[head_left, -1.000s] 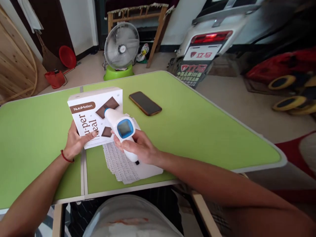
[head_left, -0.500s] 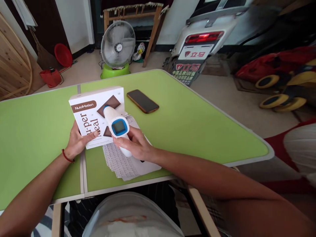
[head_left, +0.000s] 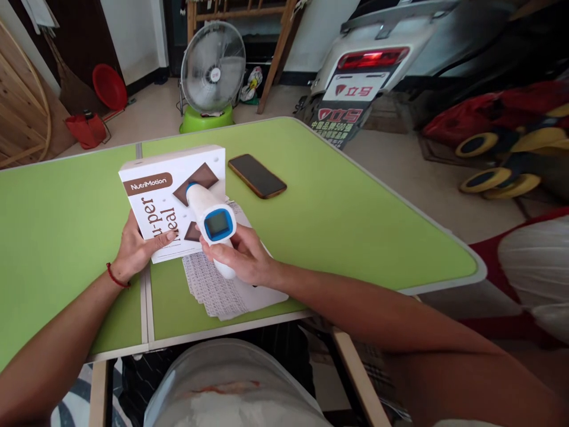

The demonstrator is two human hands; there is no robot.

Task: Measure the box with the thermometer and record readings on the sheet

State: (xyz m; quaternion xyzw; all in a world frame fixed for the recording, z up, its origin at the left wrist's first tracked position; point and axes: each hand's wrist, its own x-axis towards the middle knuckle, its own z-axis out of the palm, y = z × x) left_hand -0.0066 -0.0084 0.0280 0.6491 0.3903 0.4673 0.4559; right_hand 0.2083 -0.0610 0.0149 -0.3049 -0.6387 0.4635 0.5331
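Desk: lime-green folding desk (head_left: pixel 355 225) with a grey seam, carrying everything below.
Box: white cardboard box printed with brown squares (head_left: pixel 171 198), tilted up on its near edge at the desk's middle left.
Papers: printed white sheets (head_left: pixel 213 290) lying flat under the right hand.
Phone: dark slab phone with an orange rim (head_left: pixel 256 175), well apart behind the box.
Thermometer: white pistol-shaped infrared thermometer with a blue-framed screen (head_left: pixel 208 219), nose pointed at the box face.
Left hand (head_left: pixel 137 249): fingers closed on the box's lower edge.
Right hand (head_left: pixel 242 258): fingers wrapped around the thermometer handle.
Risk: the propped box could tip flat if the left grip loosens.
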